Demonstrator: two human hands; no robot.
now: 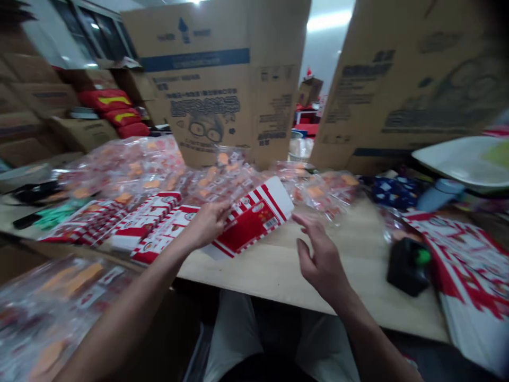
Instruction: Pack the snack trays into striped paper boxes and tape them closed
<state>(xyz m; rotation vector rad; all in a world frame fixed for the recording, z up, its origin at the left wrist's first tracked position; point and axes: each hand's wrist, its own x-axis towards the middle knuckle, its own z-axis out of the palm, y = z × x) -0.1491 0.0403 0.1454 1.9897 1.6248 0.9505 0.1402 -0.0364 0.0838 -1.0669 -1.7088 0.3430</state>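
Observation:
A red and white striped cardboard box [250,225], slim and with a white end flap raised at its right, is held tilted above the table. My left hand [210,223] is closed on its upper left edge. Close to the flap, at the right end of the box, is my right hand [318,252], its fingers loosely curled and apart with nothing between them. Left of my left hand lie several similar red and white boxes [153,212] in an overlapping row. Behind the held box are clear plastic packets [222,178] with orange pieces inside.
Flat printed red and white cartons [469,254] are stacked at the right, beside a black tape dispenser [409,265]. Large cardboard sheets [222,63] stand behind the wooden table [246,276]. More plastic packets [71,297] fill the lower left. A scale pan [457,159] stands at right.

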